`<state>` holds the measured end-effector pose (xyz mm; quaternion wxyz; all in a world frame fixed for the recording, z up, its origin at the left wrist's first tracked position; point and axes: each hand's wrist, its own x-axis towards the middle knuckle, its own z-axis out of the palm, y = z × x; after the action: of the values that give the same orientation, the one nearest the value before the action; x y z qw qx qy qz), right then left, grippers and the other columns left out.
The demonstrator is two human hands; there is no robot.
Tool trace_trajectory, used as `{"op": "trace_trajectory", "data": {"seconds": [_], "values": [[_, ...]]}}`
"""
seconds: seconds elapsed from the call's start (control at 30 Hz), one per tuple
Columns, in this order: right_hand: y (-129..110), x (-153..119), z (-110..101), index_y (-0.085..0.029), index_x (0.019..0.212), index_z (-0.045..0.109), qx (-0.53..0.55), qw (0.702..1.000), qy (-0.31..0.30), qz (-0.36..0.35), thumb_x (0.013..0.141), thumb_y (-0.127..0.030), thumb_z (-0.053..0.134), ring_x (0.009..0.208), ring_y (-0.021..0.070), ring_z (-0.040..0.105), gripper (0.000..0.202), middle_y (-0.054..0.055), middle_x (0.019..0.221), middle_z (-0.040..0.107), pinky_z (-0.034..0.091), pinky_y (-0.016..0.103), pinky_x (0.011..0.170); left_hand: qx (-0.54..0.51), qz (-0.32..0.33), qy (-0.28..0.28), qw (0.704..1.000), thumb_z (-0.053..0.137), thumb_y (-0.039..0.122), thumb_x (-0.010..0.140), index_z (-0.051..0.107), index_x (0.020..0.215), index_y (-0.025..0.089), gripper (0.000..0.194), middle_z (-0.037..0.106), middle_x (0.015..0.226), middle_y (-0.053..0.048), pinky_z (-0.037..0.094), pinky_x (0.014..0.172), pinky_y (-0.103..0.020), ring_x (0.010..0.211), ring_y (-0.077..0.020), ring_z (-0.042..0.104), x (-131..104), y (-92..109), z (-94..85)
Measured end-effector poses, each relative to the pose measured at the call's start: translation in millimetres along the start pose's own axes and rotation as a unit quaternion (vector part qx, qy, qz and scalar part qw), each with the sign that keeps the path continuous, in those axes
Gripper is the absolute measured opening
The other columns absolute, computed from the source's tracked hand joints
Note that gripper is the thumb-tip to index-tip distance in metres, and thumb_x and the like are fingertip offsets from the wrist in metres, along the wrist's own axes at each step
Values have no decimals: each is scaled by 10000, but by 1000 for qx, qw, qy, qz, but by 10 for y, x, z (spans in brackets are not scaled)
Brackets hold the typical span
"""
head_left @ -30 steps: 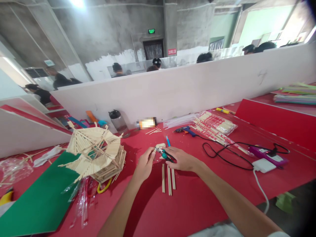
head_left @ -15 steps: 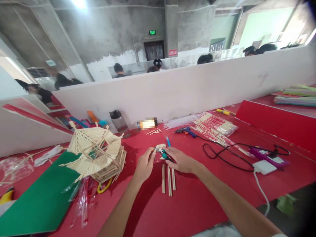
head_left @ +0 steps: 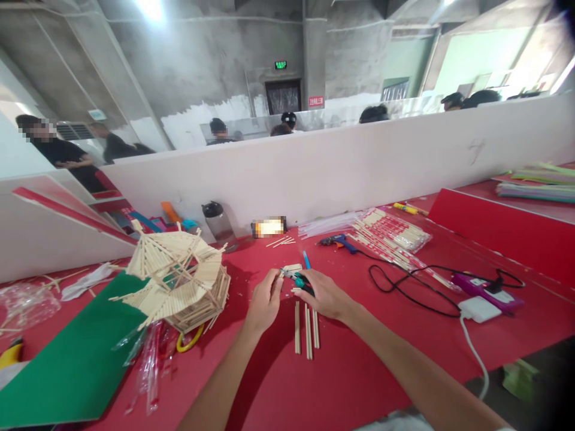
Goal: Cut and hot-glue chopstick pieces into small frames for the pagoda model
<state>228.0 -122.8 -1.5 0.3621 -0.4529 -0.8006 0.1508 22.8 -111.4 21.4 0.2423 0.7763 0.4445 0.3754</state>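
Note:
My right hand (head_left: 327,293) is closed around the teal-and-black handles of small cutting pliers (head_left: 299,280), whose metal jaws point left. At those jaws, the thumb and fingers of my left hand (head_left: 266,301) are pinched together; whatever they hold is too small to make out. Just beyond the pliers lie short pieces of wooden stick (head_left: 294,267) and a blue pen-like stick (head_left: 306,258). Nearer to me, several longer wooden sticks (head_left: 308,335) rest side by side on the red table (head_left: 350,377).
A wooden-stick model (head_left: 179,275) stands left, partly over a green board (head_left: 67,353). A bottle (head_left: 218,221) and a lit screen (head_left: 269,227) are at the back. Rightward lie a glue gun (head_left: 339,240), bagged sticks (head_left: 395,230), a cable and a purple power strip (head_left: 487,292).
The view has tilted up slightly. My right-hand fingers have curled a little more around the pliers, while my left hand stays at the jaws. A person at far left now stands more upright.

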Motion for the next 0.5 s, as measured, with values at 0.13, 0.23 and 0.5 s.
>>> {"op": "trace_trajectory", "data": {"seconds": [0.13,0.23,0.5], "values": [[-56,4,0,-191,1266,522,-6,1000,-13,18,988,-395,470,1091,256,611,349,122,1173,652,453,385,947,5,-2,8,1000,331,395,1023,525,968,213,272,580,810,-3,402,740,-262,750,-169,557,-1,11,8],[-112,1,-21,-190,1209,558,-16,997,-42,57,1005,-406,417,1058,261,636,329,121,1141,674,449,358,890,24,-14,2,1000,315,384,1024,520,937,213,280,598,810,-8,398,716,-261,737,-172,564,-3,-8,45],[-166,13,-103,-196,944,606,-3,986,-98,138,1000,-513,372,833,244,656,398,92,876,693,396,297,696,170,-65,-29,983,260,296,1029,505,978,217,262,657,809,-42,379,648,-274,753,-214,645,23,33,125]]}}
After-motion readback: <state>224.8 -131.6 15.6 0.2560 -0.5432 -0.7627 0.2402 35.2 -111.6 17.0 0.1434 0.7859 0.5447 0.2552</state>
